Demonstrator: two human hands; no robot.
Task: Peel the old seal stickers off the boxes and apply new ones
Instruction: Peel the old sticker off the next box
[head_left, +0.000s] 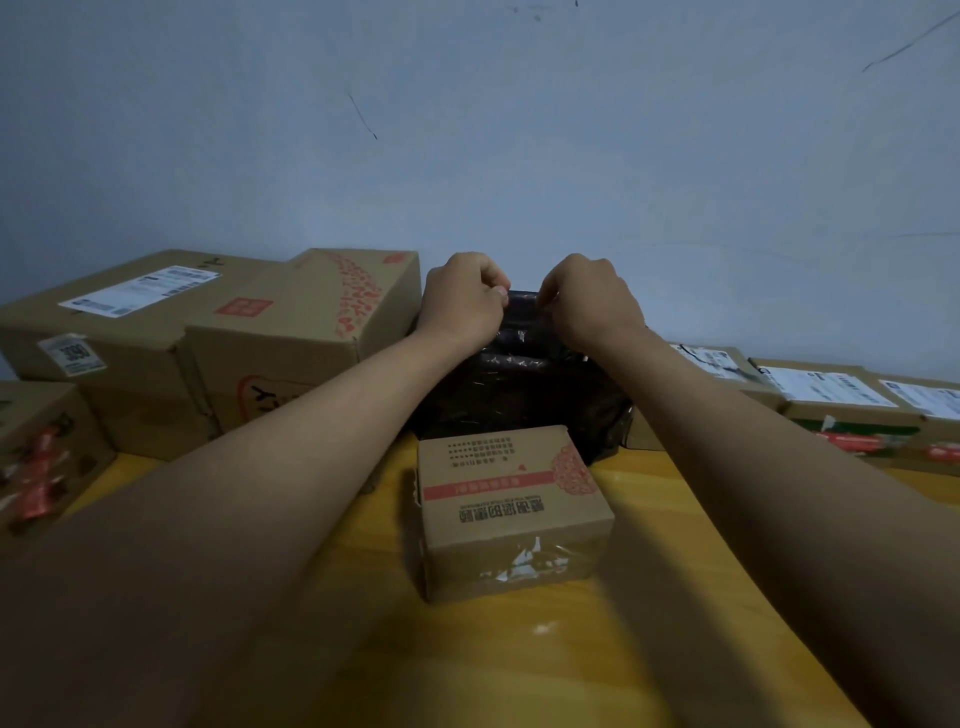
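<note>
A black plastic-wrapped parcel (519, 400) stands against the wall at the back of the table. Both arms reach over to its top edge. My left hand (460, 301) pinches the black wrap at the top left, fingers curled. My right hand (587, 301) pinches the same edge at the top right. In front of the parcel sits a small cardboard box (511, 512) with red print on its lid and torn clear tape on its near face. What my fingertips hold beyond the wrap is hidden.
Large cardboard boxes (218, 332) with white labels are stacked at the left. A box with red tape (41, 457) sits at the far left. Flat labelled boxes (831, 410) line the right side. The yellow wooden table (519, 665) extends toward me.
</note>
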